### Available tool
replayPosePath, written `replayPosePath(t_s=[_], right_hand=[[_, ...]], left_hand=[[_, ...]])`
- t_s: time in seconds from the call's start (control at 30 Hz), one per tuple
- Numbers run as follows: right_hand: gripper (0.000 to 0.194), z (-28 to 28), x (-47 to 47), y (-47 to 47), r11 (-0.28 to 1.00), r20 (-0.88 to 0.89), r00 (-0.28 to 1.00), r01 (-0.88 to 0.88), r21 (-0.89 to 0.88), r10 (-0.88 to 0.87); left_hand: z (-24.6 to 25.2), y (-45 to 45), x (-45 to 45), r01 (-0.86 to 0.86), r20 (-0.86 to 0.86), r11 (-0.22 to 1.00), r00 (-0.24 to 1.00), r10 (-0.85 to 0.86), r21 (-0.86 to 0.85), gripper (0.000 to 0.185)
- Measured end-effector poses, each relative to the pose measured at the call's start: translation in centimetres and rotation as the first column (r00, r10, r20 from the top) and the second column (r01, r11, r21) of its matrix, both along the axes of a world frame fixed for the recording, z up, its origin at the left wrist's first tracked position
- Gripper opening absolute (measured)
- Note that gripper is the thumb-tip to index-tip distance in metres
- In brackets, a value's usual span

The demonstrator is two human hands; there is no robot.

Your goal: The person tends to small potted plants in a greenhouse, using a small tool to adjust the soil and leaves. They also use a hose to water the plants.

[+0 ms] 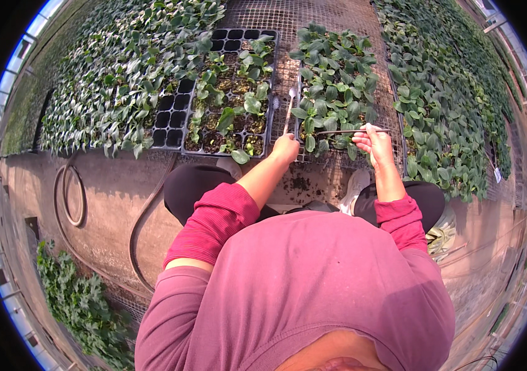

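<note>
My left hand [286, 147] is closed around the lower end of a thin stick with a whitish, spoon-like tip [290, 106], which points away from me between two seedling trays. In my right hand [374, 141] a thin dark rod [354, 131] is pinched between thumb and fingers, lying crosswise over the near edge of the right tray of leafy seedlings [337, 88]. The black cell tray [270, 99] to the left holds sparser seedlings in dark soil, with several cells at its far end without plants.
Dense seedlings [119, 83] spread at the left and more seedlings [444, 106] at the right. Wire mesh [286, 69] lies under the trays. A hose [136, 232] curls over the floor at left; leafy plants [78, 301] grow at lower left.
</note>
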State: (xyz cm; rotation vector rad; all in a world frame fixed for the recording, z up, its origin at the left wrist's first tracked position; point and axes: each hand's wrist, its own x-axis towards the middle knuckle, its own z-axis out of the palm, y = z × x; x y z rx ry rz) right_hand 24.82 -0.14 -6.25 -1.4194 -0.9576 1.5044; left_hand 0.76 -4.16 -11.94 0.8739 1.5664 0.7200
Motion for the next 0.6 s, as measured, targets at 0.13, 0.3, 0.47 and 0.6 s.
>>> replayPosePath(t_s=[0.13, 0.3, 0.47, 0.6], right_hand=[[0.028, 1.0, 0.3, 0.1, 1.000, -0.037, 0.999, -0.006, -0.005, 0.006], [0.027, 3.3, 0.1, 1.2, 1.000, -0.081, 0.997, 0.005, 0.009, -0.004], [0.027, 5.4, -2.3, 5.4, 0.999, -0.097, 0.995, -0.011, 0.044, 0.015], [0.026, 6.3, -6.7, 10.6, 0.993, -0.117, 0.989, -0.074, 0.091, 0.085]], left_hand=[[0.2, 0.9, -0.2, -0.187, -0.048, 0.963, 0.979, 0.200, 0.192, 0.039], [6.8, -0.6, 0.3, -0.145, -0.075, 0.749, 0.965, 0.252, 0.647, 0.035], [16.3, -4.6, -1.0, 0.056, 0.065, 0.657, 0.985, -0.157, 0.752, 0.024], [18.2, -5.1, -2.2, 0.072, 0.052, 0.599, 0.981, -0.187, 0.798, 0.022]])
